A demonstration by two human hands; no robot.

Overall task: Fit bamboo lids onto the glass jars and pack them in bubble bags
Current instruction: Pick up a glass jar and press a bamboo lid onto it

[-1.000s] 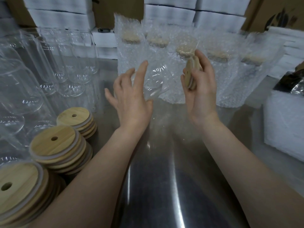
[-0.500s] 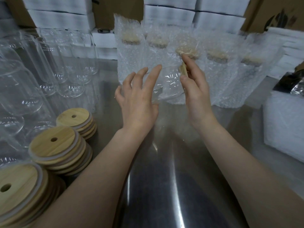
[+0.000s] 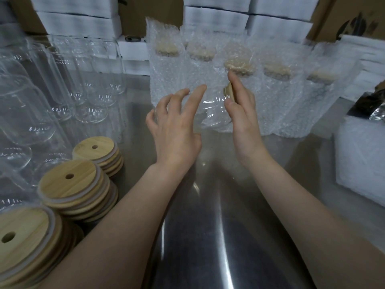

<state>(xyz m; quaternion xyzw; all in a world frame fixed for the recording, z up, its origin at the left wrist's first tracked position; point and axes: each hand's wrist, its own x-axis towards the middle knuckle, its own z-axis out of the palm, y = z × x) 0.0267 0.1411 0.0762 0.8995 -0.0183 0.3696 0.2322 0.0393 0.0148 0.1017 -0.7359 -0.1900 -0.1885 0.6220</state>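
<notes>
A brushed steel table (image 3: 208, 236) fills the lower view, backed by brown cartons and stacks of white foam sheets (image 3: 216, 15). Along its far side stands a row of bubble bags (image 3: 277, 97), upright and touching one another, each with a lidded jar inside whose pale bamboo top shows through the wrap. To the left is a crowd of empty glass jars (image 3: 89, 97), clear and close together. A white foam block (image 3: 360, 159) sits at the right edge with something dark and shiny on top of it. Near the left corner lie three stacks of bamboo lids (image 3: 73, 184), each top lid showing a small round hole. Both bare forearms reach in over the middle of the table. The left hand (image 3: 175, 130) is arched over a glass jar (image 3: 212, 109) held sideways above the table in front of the bags, its spread fingers curving round the glass. The right hand (image 3: 243, 122) pinches a bamboo lid (image 3: 229, 92) on edge between thumb and fingers, right against the jar's right end.
</notes>
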